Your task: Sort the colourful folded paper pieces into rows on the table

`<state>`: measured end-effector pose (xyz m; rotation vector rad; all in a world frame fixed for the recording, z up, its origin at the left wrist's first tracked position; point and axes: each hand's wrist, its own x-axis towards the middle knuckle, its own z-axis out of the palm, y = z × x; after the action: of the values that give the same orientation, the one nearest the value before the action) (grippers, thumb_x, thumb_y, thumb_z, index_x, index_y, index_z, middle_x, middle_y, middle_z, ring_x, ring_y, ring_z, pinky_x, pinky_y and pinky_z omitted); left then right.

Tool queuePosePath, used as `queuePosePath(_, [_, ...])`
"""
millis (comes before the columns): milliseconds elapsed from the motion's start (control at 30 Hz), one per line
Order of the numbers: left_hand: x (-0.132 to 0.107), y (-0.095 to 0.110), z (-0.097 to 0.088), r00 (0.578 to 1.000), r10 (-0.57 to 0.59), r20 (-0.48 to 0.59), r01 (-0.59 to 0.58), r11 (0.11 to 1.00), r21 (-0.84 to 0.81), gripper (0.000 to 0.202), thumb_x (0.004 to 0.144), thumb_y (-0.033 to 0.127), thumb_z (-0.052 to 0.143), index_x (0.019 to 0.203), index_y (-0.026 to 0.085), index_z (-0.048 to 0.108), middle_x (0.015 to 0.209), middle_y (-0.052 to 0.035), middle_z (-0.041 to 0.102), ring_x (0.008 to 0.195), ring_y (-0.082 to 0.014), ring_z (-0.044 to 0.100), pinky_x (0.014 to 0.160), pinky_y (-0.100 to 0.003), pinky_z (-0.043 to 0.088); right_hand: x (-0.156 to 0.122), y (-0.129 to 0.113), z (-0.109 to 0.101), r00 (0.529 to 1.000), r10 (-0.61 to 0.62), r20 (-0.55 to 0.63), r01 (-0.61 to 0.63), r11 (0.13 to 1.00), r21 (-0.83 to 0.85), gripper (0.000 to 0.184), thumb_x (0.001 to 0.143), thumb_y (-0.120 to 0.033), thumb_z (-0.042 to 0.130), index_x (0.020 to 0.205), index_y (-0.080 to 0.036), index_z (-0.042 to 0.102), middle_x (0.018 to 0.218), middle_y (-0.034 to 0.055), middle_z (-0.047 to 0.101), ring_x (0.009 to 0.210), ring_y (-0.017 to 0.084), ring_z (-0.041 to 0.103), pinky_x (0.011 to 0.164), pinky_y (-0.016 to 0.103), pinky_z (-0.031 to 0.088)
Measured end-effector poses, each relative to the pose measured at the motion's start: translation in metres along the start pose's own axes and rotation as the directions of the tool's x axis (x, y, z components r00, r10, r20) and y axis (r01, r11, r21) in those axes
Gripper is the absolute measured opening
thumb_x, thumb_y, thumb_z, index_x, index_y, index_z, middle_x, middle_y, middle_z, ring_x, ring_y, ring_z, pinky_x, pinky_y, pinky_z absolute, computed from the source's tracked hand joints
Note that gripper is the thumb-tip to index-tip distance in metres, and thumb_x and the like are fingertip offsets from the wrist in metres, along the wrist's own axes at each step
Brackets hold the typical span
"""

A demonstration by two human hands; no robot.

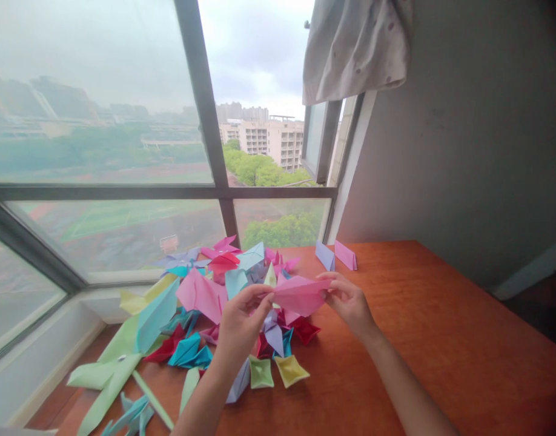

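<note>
So both hands are on one pink folded paper (pixel 300 295), up in front of the person, just above the right side of a big messy heap of origami. The left hand (pixel 245 313) has its left end pinched between thumb and fingers, and the right hand (pixel 353 307) is pinching the right end the same way, so it's stretched sideways between them.

The heap covers the left half of the wooden desk (pixel 441 339), and it's a lot of color: a large pink piece (pixel 203 297) just left of the left hand, a light blue piece (pixel 157 318) further left, plus a dark red one (pixel 166 346) and a bright blue one (pixel 189 351) nearer. Near left there's a big green pinwheel (pixel 106 366) with its green stick (pixel 153 399) running toward the near edge, and a teal folded figure (pixel 131 415) just beside that.

Two little open boxes, one green (pixel 261 373) and one yellow (pixel 291 371), sit side by side at the near right of the heap. Over on the far side, right of the heap, a purple folded paper (pixel 324 256) and a second pink folded paper (pixel 346 255) stand together, well apart from the rest. Behind it all is a big window (pixel 100 97), with a curtain (pixel 355 51) bunched up at the right.
</note>
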<state>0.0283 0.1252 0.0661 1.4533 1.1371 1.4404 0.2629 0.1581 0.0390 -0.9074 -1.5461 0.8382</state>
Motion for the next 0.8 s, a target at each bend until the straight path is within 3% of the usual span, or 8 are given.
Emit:
queuePosePath(100, [0.001, 0.0, 0.0, 0.998, -0.025, -0.055, 0.025, 1.0, 0.0, 0.015, 0.081, 0.029, 0.07, 0.09, 0.017, 0.071, 0.078, -0.0026, 0.072, 0.071, -0.0146, 0.065, 0.064, -0.021, 0.05, 0.002, 0.0, -0.004, 0.993, -0.113, 0.03, 0.117, 0.97, -0.211, 0.018, 0.085, -0.037, 0.066, 0.078, -0.022, 0.073, 0.104, 0.0086, 0.064, 0.101, 0.022, 0.059, 0.089, 0.035, 0.048])
queuePosePath(233, [0.001, -0.001, -0.001, 0.996, -0.007, -0.092, 0.009, 1.0, 0.026, 0.015, 0.081, 0.029, 0.07, 0.09, 0.018, 0.071, 0.08, -0.0028, 0.073, 0.073, -0.0154, 0.065, 0.066, -0.022, 0.051, 0.005, 0.007, -0.019, 0.991, -0.13, 0.028, 0.132, 0.949, -0.286, 0.019, 0.085, -0.037, 0.064, 0.078, -0.021, 0.073, 0.082, 0.0044, 0.063, 0.08, 0.017, 0.059, 0.074, 0.029, 0.049])
queuePosePath(333, [0.0, -0.004, -0.002, 0.993, 0.024, -0.115, -0.017, 0.998, 0.062, 0.015, 0.082, 0.029, 0.069, 0.091, 0.018, 0.07, 0.081, -0.0031, 0.073, 0.074, -0.016, 0.066, 0.067, -0.023, 0.052, 0.008, 0.023, -0.042, 0.988, -0.075, -0.138, 0.031, 0.955, -0.295, 0.025, 0.083, -0.042, 0.065, 0.079, -0.019, 0.072, 0.082, 0.0041, 0.066, 0.076, 0.017, 0.06, 0.07, 0.027, 0.048])
queuePosePath(400, [-0.001, -0.006, -0.002, 0.993, 0.048, -0.109, -0.038, 0.995, 0.089, 0.015, 0.083, 0.029, 0.068, 0.092, 0.018, 0.069, 0.081, -0.0032, 0.073, 0.075, -0.0164, 0.067, 0.067, -0.023, 0.052, 0.009, 0.038, -0.064, 0.924, -0.028, -0.381, -0.093, 0.951, -0.295, 0.031, 0.082, -0.047, 0.065, 0.083, -0.017, 0.071, 0.082, 0.0049, 0.068, 0.074, 0.018, 0.061, 0.067, 0.027, 0.047])
queuePosePath(500, [-0.004, -0.006, 0.001, 0.995, 0.077, -0.056, -0.069, 0.99, 0.12, 0.015, 0.086, 0.029, 0.065, 0.096, 0.018, 0.068, 0.082, -0.0033, 0.073, 0.075, -0.0166, 0.068, 0.068, -0.024, 0.053, 0.013, 0.06, -0.1, 0.742, -0.015, -0.671, -0.286, 0.897, -0.337, 0.04, 0.079, -0.051, 0.063, 0.087, -0.013, 0.07, 0.078, 0.0074, 0.07, 0.07, 0.02, 0.061, 0.063, 0.027, 0.045])
queuePosePath(567, [-0.007, -0.003, 0.005, 0.996, 0.087, -0.023, -0.083, 0.987, 0.135, 0.015, 0.087, 0.029, 0.063, 0.096, 0.018, 0.068, 0.082, -0.0033, 0.073, 0.075, -0.0164, 0.067, 0.068, -0.024, 0.053, 0.018, 0.073, -0.123, 0.678, -0.032, -0.734, -0.407, 0.816, -0.411, 0.039, 0.078, -0.05, 0.062, 0.085, -0.012, 0.071, 0.078, 0.0095, 0.071, 0.071, 0.022, 0.062, 0.062, 0.027, 0.043])
queuePosePath(633, [-0.01, 0.001, 0.009, 0.996, 0.092, -0.001, -0.091, 0.985, 0.149, 0.016, 0.088, 0.03, 0.061, 0.096, 0.018, 0.068, 0.081, -0.0033, 0.072, 0.073, -0.016, 0.067, 0.067, -0.024, 0.053, 0.026, 0.085, -0.14, 0.669, -0.042, -0.742, -0.519, 0.688, -0.507, 0.035, 0.078, -0.045, 0.059, 0.085, -0.013, 0.072, 0.082, 0.011, 0.072, 0.073, 0.023, 0.063, 0.062, 0.028, 0.041])
queuePosePath(800, [-0.014, 0.009, 0.015, 0.996, 0.087, 0.018, -0.089, 0.977, 0.192, 0.017, 0.088, 0.03, 0.061, 0.095, 0.016, 0.069, 0.077, -0.0035, 0.071, 0.067, -0.015, 0.063, 0.062, -0.023, 0.051, 0.051, 0.113, -0.155, 0.756, 0.101, -0.646, -0.649, 0.236, -0.723, 0.033, 0.087, -0.036, 0.047, 0.096, -0.017, 0.073, 0.1, 0.013, 0.071, 0.079, 0.023, 0.062, 0.059, 0.028, 0.036])
